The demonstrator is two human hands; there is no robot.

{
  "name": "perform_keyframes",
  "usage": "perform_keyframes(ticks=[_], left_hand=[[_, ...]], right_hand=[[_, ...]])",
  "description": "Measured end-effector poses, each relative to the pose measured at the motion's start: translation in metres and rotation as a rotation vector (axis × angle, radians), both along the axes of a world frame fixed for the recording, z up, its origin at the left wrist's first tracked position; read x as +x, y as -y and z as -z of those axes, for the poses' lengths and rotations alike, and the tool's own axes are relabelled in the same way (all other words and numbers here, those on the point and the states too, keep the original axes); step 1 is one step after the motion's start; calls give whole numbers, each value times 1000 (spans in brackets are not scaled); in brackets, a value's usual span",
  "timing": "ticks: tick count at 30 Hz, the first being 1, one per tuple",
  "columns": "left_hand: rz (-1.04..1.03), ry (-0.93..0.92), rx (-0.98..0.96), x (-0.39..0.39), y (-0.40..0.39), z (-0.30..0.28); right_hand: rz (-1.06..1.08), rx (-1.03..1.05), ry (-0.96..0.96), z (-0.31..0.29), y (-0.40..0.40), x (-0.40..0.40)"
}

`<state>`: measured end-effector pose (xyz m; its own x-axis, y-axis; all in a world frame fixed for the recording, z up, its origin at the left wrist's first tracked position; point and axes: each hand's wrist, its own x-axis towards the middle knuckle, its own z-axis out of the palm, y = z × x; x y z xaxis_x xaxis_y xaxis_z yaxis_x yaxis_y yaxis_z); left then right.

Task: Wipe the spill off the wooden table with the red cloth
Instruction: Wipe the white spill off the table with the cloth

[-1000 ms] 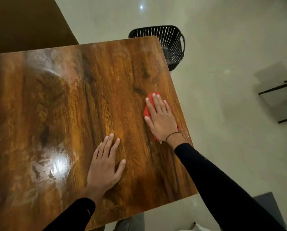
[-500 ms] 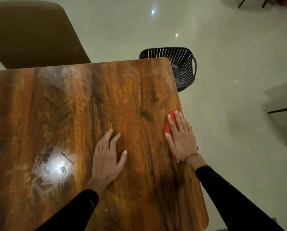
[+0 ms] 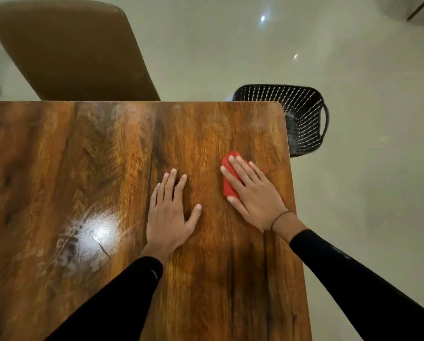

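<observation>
**Soft cloth under a flat palm, close to the table's right edge**

The red cloth (image 3: 229, 183) lies on the wooden table (image 3: 112, 153), pinned beneath the right hand (image 3: 254, 195), which is spread flat over it with fingers extended. This grip is a downward press, not a pinch; the cloth shows only at the fingertips and along the thumb side. The left hand (image 3: 170, 215) rests open and empty on the wood just beside it, bracing.

The cloth looks thin, light and limp. It should bunch or slip out from under the palm if pressure eases, so a broad, even press over its middle suits it better than holding a corner. The glossy top likely offers little drag.

A pale, streaky smear (image 3: 83, 242) sits under the glare well to the left, past the left hand; it may be the spill or leftover wet film, but the reflection makes that hard to tell.

The table's right edge is just beside the right wrist, and the rounded far corner is near. A black basket (image 3: 304, 119) stands on the floor beyond that corner, a brown chair (image 3: 75, 50) beyond the far edge. Leftward the tabletop is bare, giving wide room for strokes; rightward there is almost none before the cloth would go over the edge.
</observation>
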<state>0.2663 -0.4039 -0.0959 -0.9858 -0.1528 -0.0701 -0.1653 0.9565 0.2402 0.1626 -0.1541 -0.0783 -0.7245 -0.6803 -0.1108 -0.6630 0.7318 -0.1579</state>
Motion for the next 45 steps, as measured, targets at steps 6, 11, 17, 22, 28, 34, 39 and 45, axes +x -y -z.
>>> perform_keyframes(ticks=[6,11,17,22,28,34,39,45], left_hand=[[4,-18,-2,-1,2,2],[0,-8,-9,0,-1,-2],[-3,-1,-6,0,-1,-1],[0,5,1,0,-1,0],[4,-1,12,0,-1,1],[-5,22,22,-1,0,3],[4,13,28,1,0,4],[6,12,46,1,0,3]], right_hand=[[304,-27,51,-3,-34,-22],[562,-37,18,-8,-3,-101],[416,-12,-3,-12,43,-149],[121,-5,21,-13,82,-131],[-197,3,18,-7,58,-109],[52,-20,37,-10,82,-138],[44,-5,54,-14,176,-165],[-260,-32,34,-12,275,-142]])
